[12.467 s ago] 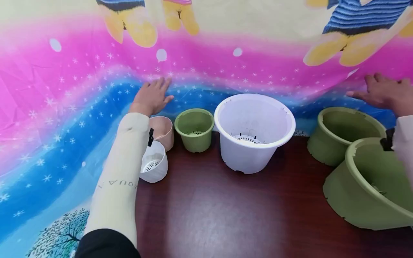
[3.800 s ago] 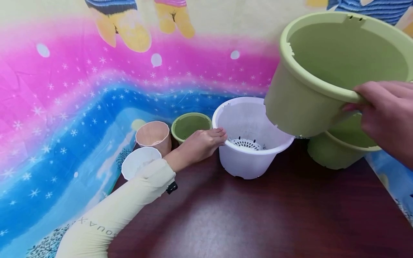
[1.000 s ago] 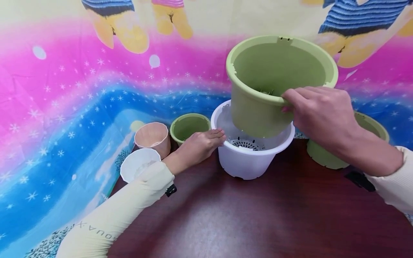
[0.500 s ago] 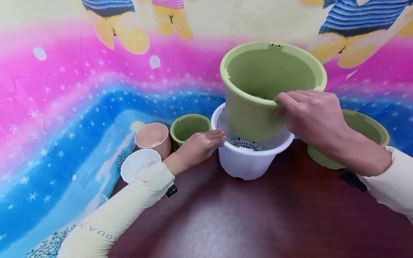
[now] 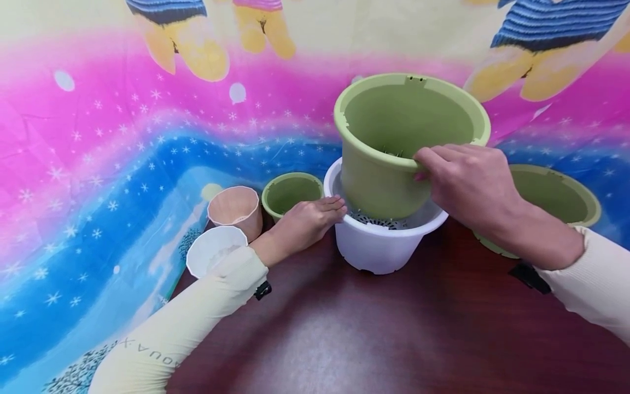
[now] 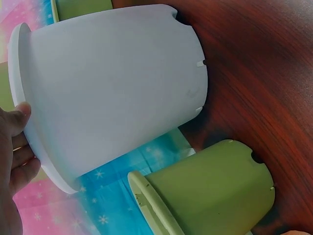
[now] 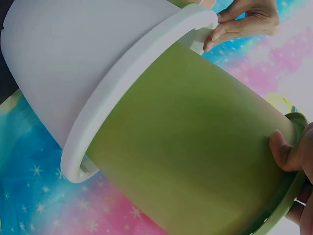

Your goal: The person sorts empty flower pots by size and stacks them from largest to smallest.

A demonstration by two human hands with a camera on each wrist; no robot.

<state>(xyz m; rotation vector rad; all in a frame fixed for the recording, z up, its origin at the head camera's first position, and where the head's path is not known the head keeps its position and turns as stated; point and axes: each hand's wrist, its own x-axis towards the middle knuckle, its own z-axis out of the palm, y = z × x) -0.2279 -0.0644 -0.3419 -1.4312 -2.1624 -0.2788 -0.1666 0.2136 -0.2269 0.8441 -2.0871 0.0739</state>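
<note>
My right hand (image 5: 474,178) grips the near rim of a large green flowerpot (image 5: 384,180), thumb outside the wall in the right wrist view. The pot's lower part is inside a white flowerpot (image 5: 376,251), whose slotted floor still shows below it in the head view. My left hand (image 5: 305,224) pinches the white pot's left rim; in the left wrist view its thumb (image 6: 22,111) lies on the outer side of the rim. The white pot stands upright on the dark wooden table (image 5: 315,339).
Left of the white pot stand a small green pot (image 5: 290,191), a peach pot (image 5: 235,205) and a small white pot (image 5: 209,249). Another green pot (image 5: 561,194) stands at right, partly behind my right arm. A printed cloth (image 5: 123,137) hangs behind and at the left.
The large green pot was lifted from the table's right side, carried left over the white pot, and lowered into it. My left hand came to the white pot's rim and has stayed there.
</note>
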